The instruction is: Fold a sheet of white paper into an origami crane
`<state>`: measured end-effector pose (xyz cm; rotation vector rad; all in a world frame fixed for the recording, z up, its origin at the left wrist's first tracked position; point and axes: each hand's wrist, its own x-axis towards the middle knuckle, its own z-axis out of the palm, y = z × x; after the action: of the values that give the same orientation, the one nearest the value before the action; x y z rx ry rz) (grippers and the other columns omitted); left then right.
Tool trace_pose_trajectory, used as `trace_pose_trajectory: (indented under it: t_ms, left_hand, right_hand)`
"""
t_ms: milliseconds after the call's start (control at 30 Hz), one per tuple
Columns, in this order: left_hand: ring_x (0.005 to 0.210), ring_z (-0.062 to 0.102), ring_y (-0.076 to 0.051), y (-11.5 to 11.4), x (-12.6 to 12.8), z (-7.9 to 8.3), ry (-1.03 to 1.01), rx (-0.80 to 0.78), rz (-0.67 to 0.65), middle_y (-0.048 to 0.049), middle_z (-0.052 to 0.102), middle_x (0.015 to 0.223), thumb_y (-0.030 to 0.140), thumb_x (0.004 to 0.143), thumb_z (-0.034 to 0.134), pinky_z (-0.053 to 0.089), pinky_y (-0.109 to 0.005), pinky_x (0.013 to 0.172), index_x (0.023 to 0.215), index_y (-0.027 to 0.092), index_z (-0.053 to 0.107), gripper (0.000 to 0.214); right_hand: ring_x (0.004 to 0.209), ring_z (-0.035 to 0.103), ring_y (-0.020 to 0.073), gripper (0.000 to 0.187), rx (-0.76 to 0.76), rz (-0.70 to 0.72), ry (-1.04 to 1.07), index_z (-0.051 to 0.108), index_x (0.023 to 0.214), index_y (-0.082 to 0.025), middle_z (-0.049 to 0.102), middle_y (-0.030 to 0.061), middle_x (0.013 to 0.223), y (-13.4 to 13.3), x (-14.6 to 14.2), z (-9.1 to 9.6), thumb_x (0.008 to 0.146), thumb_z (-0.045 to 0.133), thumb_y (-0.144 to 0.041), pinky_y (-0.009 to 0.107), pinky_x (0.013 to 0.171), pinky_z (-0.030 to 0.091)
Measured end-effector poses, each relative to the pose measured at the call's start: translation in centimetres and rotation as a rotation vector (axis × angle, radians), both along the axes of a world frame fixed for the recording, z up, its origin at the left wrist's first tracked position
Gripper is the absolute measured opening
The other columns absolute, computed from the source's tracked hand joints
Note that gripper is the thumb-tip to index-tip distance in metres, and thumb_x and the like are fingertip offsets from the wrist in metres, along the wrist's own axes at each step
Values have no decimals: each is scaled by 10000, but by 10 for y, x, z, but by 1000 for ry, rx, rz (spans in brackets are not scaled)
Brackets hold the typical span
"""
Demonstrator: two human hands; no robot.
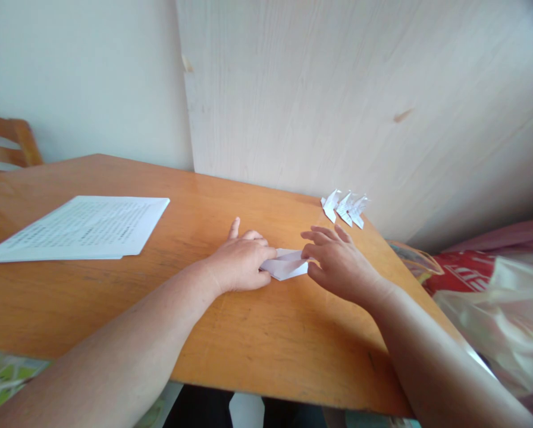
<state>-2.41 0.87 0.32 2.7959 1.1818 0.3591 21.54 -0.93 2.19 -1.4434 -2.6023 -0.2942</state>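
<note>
Our left hand [244, 261] has its thumb and fingers closed on the near-left end of a folded paper [287, 266], a pinching grip with one digit lifted away from the rest. Our right hand [340, 264] is at the paper's other end, thumb and forefinger curled about its right edge, the other fingers loosely spread above; whether that grip pinches firmly or only touches, we cannot tell. The paper lies between our two hands, low over the desk [257, 333], with creased, slanting edges and what looks like a partly raised flap.

We judge the step in hand to be the shaping of a fold, with the paper neither fully flat nor fully creased. The next move, as we read it, calls for a steady left grip while the right fingertips line up the edge, then even pressure along the crease; a slip could skew it.

Beyond the right hand, near the desk's far edge, stand three small folded paper pieces [344, 208] in a row. Well to our left lies a stack of printed sheets [88, 226]. Past the desk's right edge we see a pale plastic bag [498, 321].
</note>
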Motion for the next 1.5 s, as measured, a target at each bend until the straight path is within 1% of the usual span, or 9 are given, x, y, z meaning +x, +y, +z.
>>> trace_pose_trajectory:
  t_ms: [133, 400, 667, 1000, 1067, 1167, 1267, 1367, 1500]
  left_hand:
    - [1102, 542, -281, 1, -1, 0, 5, 5, 3, -10, 672, 898, 242, 773, 620, -44, -684, 1147, 956, 291, 707, 209]
    - [1107, 544, -281, -1, 0, 1, -5, -20, 12, -8, 679, 907, 214, 768, 597, -60, -694, 1137, 1035, 315, 701, 304]
    - [1130, 529, -295, -1, 0, 4, -13, -56, 9, -13, 688, 950, 220, 784, 584, -18, -750, 1100, 1024, 310, 697, 280]
    - [1130, 535, -285, -1, 0, 4, -8, -58, 18, -13, 695, 966, 205, 773, 595, -40, -713, 1130, 1022, 313, 702, 292]
    - [1134, 535, -285, -1, 0, 3, -17, -56, 8, -9, 692, 958, 194, 776, 585, -40, -703, 1138, 1045, 322, 700, 320]
    - [1126, 540, -283, -1, -1, 2, -23, -50, -5, -5, 685, 936, 193, 772, 585, -48, -685, 1149, 1102, 336, 689, 375]
    - [1110, 549, -274, -1, -1, 2, -29, -36, -5, -2, 683, 940, 200, 776, 587, -69, -660, 1160, 1129, 340, 681, 392]
    - [1109, 553, -270, -2, -1, 2, -36, -32, 0, 2, 688, 949, 182, 773, 582, -65, -657, 1163, 1116, 341, 681, 391]
    - [1098, 558, -273, -3, 0, 3, -40, -36, -1, 5, 690, 937, 165, 760, 579, -40, -668, 1161, 1085, 333, 685, 381]
  right_hand:
    - [1380, 423, 329, 257, 48, 2, 8, 750, 939, -233, 619, 79, 1365, -2, 1, 1, 822, 547, -126, 617, 1170, 191]
    - [1362, 452, 335, 281, 27, -15, -12, 768, 957, -254, 618, 68, 1379, -2, 7, -2, 823, 552, -135, 634, 1156, 210]
    - [1344, 462, 315, 250, 27, 12, 31, 747, 918, -227, 622, 85, 1359, 4, 17, -7, 820, 547, -113, 555, 1124, 318]
    - [1289, 503, 308, 204, 14, 14, 83, 711, 835, -211, 646, 92, 1303, 3, 16, -3, 789, 545, -102, 510, 1092, 351]
    - [1271, 523, 290, 194, -37, 35, 170, 691, 829, -214, 647, 86, 1292, 4, 20, -3, 780, 540, -102, 474, 1077, 376]
    - [1203, 578, 246, 180, -137, 43, 436, 650, 871, -223, 667, 69, 1245, 10, 28, -4, 787, 524, -126, 390, 1012, 439]
    - [953, 658, 217, 119, -222, -139, 683, 626, 892, -223, 718, 55, 1006, 19, 34, -6, 836, 521, -222, 320, 798, 504]
    - [740, 637, 183, 165, -310, -335, 808, 597, 803, -209, 691, 42, 807, 26, 34, -9, 882, 504, -320, 269, 608, 461]
    - [630, 607, 146, 307, -446, -363, 930, 576, 780, -196, 675, 40, 755, 26, 26, -12, 941, 471, -436, 241, 529, 417]
